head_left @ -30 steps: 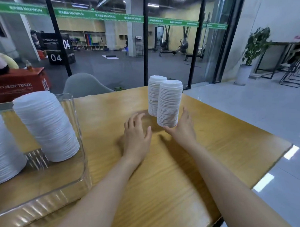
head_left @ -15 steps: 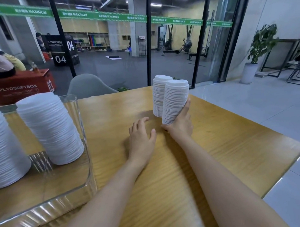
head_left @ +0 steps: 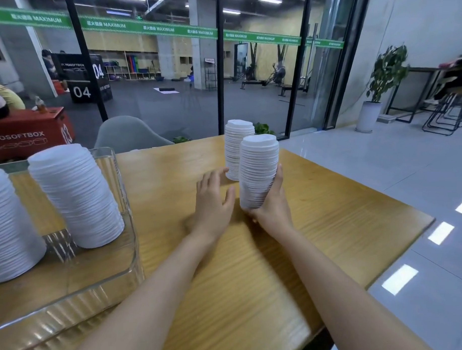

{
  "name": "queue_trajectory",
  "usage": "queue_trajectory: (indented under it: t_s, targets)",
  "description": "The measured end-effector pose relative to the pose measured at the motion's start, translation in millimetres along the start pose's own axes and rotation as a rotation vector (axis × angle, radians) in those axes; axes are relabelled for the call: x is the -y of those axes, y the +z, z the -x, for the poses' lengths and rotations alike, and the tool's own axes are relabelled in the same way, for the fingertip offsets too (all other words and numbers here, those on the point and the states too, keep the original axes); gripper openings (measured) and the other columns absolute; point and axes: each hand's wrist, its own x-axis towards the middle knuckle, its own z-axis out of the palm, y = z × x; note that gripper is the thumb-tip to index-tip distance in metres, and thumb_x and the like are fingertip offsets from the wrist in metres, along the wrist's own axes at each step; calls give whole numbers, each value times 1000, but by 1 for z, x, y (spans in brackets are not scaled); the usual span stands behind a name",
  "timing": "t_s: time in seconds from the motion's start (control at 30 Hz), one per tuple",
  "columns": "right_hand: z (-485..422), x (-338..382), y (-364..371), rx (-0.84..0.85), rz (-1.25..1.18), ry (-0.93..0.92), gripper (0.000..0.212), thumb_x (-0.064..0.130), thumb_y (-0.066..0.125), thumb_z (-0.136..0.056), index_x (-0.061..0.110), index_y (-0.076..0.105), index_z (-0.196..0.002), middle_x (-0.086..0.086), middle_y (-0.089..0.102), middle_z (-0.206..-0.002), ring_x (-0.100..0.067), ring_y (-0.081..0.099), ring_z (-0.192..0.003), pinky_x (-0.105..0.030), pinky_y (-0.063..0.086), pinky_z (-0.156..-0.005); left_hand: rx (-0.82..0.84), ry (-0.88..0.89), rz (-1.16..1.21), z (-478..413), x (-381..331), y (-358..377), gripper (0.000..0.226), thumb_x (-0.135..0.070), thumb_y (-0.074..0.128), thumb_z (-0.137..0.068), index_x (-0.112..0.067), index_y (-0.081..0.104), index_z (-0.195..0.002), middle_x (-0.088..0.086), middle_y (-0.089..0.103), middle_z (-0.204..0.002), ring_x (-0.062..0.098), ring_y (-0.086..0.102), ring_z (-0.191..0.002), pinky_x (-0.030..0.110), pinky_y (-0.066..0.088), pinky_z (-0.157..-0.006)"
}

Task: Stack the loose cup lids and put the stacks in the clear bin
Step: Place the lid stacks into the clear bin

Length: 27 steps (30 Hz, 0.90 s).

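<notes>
Two tall stacks of white cup lids stand near the middle of the wooden table (head_left: 328,204). My right hand (head_left: 272,205) grips the nearer stack (head_left: 257,170) around its base, tilting it slightly toward me. The farther stack (head_left: 234,148) stands upright just behind it. My left hand (head_left: 213,197) hovers open beside the near stack, fingers straight, touching nothing that I can see. The clear bin (head_left: 124,197) sits at the left and holds two large lid stacks (head_left: 74,193), (head_left: 5,229).
The table's right edge drops to a glossy tiled floor. A grey chair (head_left: 126,134) stands behind the table by the glass wall. A red soft box (head_left: 29,133) lies beyond the bin.
My right hand has wrapped around the base of the near stack and drawn it toward me, tilting it. My left hand has lifted off the table and come closer to the stack.
</notes>
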Motion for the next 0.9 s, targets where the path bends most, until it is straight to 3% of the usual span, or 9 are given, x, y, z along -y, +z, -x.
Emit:
queue_trajectory:
  t_s: [0.1, 0.2, 0.27, 0.43, 0.57, 0.7, 0.9]
  targets:
    - [21, 0, -9, 44, -35, -31, 134, 21, 86, -67, 24, -15, -155, -6, 38, -144, -19, 44, -123, -43, 47, -96, -6, 165, 31, -14, -38, -9, 45, -34, 42, -90, -12, 53, -128, 2, 56, -130, 16, 45, -120, 13, 24, -102]
    - [41, 3, -17, 59, -75, -80, 130, 18, 85, -67, 25, -11, -155, 6, 39, -134, -12, 45, -115, -42, 50, -92, 103, 286, -64, -26, -57, -9, 49, -36, 40, -91, -16, 52, -134, 4, 51, -138, 25, 43, -127, 32, 28, -108]
    - [51, 4, -20, 61, -85, -94, 129, 16, 83, -63, 28, -7, -154, 10, 40, -130, -17, 51, -113, -47, 53, -88, 185, 276, -108, -26, -60, -10, 51, -42, 37, -91, -19, 53, -134, 2, 52, -137, 26, 43, -125, 35, 30, -107]
    - [67, 12, -24, 66, -106, -56, 132, 35, 79, -48, 40, 0, -153, -8, 49, -128, -26, 56, -107, -50, 57, -79, 215, 236, -97, -16, -66, -24, 43, -34, 46, -92, -19, 56, -131, 2, 55, -133, 24, 41, -122, 21, 23, -98]
    - [78, 26, -29, 86, -98, -86, 134, 30, 85, -50, 39, -1, -153, -6, 48, -129, -26, 53, -112, -51, 55, -83, 230, 241, -128, -11, -76, -40, 41, -35, 47, -94, -20, 56, -131, 3, 56, -131, 26, 41, -122, 21, 23, -97]
    - [88, 54, -45, 102, -118, -152, 134, 14, 91, -56, 33, 2, -153, -3, 45, -131, -21, 49, -114, -43, 52, -88, 196, 248, -132, -12, -95, -72, 36, -26, 53, -99, -19, 54, -134, 5, 54, -133, 27, 40, -120, 30, 29, -100]
    - [120, 107, -60, 123, -140, -275, 125, 10, 90, -60, 27, 7, -152, 3, 45, -126, -16, 48, -104, -29, 51, -73, 168, 273, -183, -3, -117, -131, 37, -32, 49, -101, -22, 52, -136, 3, 54, -131, 23, 38, -121, 30, 28, -95]
